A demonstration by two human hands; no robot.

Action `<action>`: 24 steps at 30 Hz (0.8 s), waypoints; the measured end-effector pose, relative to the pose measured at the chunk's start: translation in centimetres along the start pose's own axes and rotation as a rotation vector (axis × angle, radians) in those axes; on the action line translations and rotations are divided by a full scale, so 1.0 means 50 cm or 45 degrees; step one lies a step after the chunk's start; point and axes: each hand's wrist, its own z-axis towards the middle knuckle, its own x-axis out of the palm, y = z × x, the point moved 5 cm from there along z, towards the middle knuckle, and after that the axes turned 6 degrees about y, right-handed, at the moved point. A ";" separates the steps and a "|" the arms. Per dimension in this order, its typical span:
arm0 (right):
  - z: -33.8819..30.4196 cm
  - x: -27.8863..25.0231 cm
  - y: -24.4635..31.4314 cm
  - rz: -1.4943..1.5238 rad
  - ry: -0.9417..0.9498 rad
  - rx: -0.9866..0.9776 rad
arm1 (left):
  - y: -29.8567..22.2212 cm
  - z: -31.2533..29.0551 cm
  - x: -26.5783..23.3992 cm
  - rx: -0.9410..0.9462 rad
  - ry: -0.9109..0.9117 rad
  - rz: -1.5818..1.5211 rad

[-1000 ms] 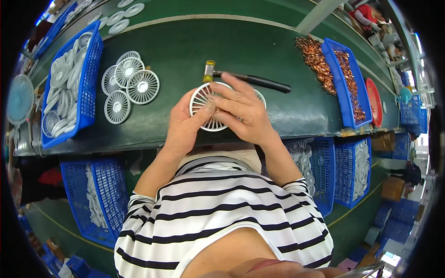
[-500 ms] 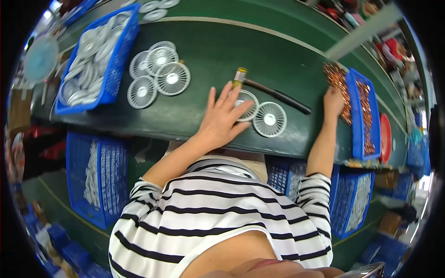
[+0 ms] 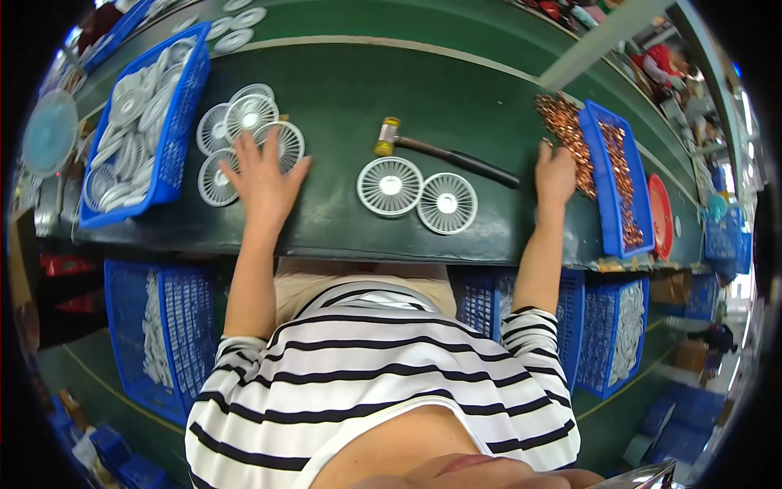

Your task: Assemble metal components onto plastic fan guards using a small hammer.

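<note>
Change noted: half a second ago the left hand point(image 3: 265, 191) lay over the middle of the table point(image 3: 342, 106); it has since shifted to the left group of white plastic spoked discs point(image 3: 251, 114). It is spread, palm down, its fingers over the overlapping discs. Contact appears likely, but no disc is gripped.

The right hand point(image 3: 556, 173), earlier upon the heap of small shiny copper-coloured pieces point(image 3: 562, 122), is now at the heap's left edge. Its fingers are curled, thumb and forefinger close together; whether a piece is pinched between them cannot be told.

Location of discs: about five lie in the left group. Two more, a left white spoked disc point(image 3: 390, 186) and a right white spoked disc point(image 3: 446, 203), lie flat near the middle, side by side with rims about touching. Both are now free of the hands; one second ago a disc was held between them.

Assessment: handling of the middle pair is judged to be paused, with attention divided between discs at left and copper pieces at right.

Also recorded: a hammer with yellow-ended head and dark handle point(image 3: 456, 159) beyond the pair; a blue plastic tray of copper pieces point(image 3: 604, 187) right of the heap; a blue perforated basket of white discs point(image 3: 175, 155) at far left.
</note>
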 end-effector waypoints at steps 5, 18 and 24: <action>-0.015 0.001 0.016 0.048 0.165 -0.119 | 0.037 0.021 -0.033 0.147 -0.272 -0.258; -0.052 -0.057 0.103 0.504 0.104 -0.392 | -0.008 -0.021 -0.068 0.000 -0.425 -1.095; -0.073 -0.053 0.127 0.564 0.216 -0.498 | -0.059 -0.044 -0.079 0.123 -0.327 -1.448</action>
